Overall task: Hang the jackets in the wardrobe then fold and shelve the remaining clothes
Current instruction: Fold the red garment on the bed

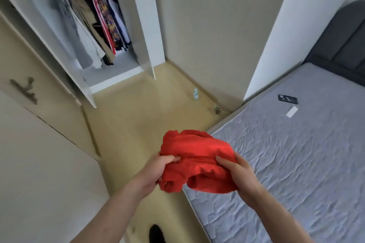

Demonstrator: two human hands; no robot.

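The fingers of the left hand point(158, 169) curl into the near left edge of a bunched red garment point(197, 156), thumb on top, pinching a fold of the cloth. The right hand point(237, 173) grips the garment's right side, thumb pressed down onto the top and the other fingers wrapped underneath it. Both bare forearms reach forward from the bottom of the view, and the garment hangs between the 2 hands as a loose, crumpled bundle, held in the air above the floor point(138, 124) and the near left corner of the bed.

To the right lies the bed's bare grey mattress point(296, 163), with a dark padded headboard point(345, 39) at its far end. A dark phone point(287, 99) and a small white remote point(292, 111) lie on the mattress, near each other, well apart from the hands.

Ahead and to the left stands a white wardrobe point(146, 16) with its doors open. Several jackets and other clothes point(98, 25) hang from its rail, pressed together. A small plastic bottle point(195, 93) stands on the floor by the wall, between the wardrobe and the bed.
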